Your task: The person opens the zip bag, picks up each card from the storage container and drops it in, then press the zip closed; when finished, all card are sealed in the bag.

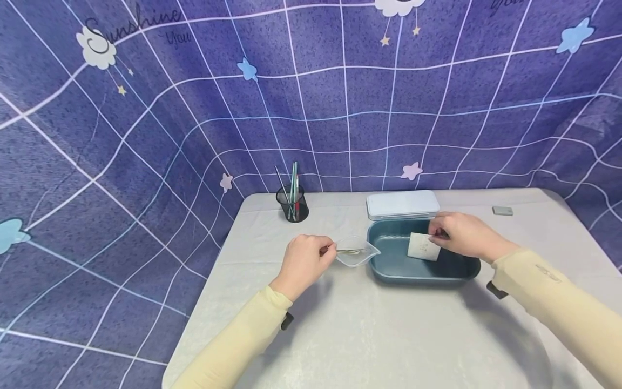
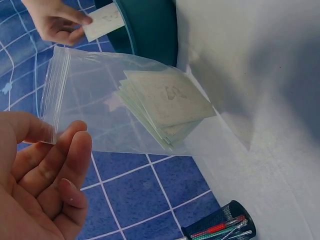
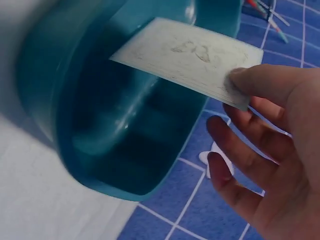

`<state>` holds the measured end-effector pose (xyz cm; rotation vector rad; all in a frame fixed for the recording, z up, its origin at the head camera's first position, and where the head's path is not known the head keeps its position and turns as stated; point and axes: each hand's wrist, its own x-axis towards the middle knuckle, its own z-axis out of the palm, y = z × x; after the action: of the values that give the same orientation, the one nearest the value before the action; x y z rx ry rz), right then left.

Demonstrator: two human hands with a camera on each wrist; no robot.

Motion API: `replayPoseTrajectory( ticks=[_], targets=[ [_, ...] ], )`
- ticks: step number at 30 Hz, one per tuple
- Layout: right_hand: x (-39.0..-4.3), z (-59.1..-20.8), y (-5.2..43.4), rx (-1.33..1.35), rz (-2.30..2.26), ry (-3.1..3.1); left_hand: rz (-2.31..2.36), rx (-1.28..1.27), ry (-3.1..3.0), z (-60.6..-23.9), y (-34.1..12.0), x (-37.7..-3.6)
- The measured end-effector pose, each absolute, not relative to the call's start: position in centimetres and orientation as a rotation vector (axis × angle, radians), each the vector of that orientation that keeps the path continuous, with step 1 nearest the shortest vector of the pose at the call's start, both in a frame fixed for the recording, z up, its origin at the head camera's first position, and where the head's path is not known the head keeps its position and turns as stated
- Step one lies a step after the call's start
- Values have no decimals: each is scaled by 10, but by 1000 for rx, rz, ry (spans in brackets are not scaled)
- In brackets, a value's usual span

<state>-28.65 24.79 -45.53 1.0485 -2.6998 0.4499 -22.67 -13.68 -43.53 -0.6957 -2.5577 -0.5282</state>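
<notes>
My left hand (image 1: 307, 260) pinches the zip edge of a clear zip bag (image 2: 95, 105), its mouth spread apart in the head view. Inside the bag lies a small stack of pale square cards (image 2: 172, 97), the top one bearing a faint drawing. Between thumb and fingers, my right hand (image 1: 457, 233) pinches one similar pale card (image 3: 187, 55) by its edge. That card, with a sketchy mark on its face, is over the teal basin (image 1: 403, 280). The bag's tip overlaps the basin's left rim in the head view.
A black mesh pen cup (image 1: 293, 205) with pens stands at the back left. Behind the basin lies a white flat case (image 1: 403, 204). A small grey block (image 1: 502, 210) is at the back right. Patterned blue cloth (image 1: 316, 108) hangs behind the white table (image 1: 379, 335).
</notes>
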Motion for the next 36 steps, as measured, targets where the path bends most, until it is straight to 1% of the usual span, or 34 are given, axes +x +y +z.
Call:
replayPoseTrajectory(
  ticks=[11,17,23,28,36],
  targets=[
    [-255,-424,209,1009,537,-2369,-535,-703,-2540,-435,-136,-228],
    [-240,-403,184,1067,658,-2127,-533,-697,-2548,-435,-136,-228],
    [-224,-388,159,1192,767,-1942,-529,-700,-2549,-434,-136,-227],
    [-217,-390,147,1201,768,-1960,-528,-687,-2566,-434,-136,-227],
    [-220,-408,141,1206,699,-2131,-529,-678,-2568,-434,-137,-225]
  ],
)
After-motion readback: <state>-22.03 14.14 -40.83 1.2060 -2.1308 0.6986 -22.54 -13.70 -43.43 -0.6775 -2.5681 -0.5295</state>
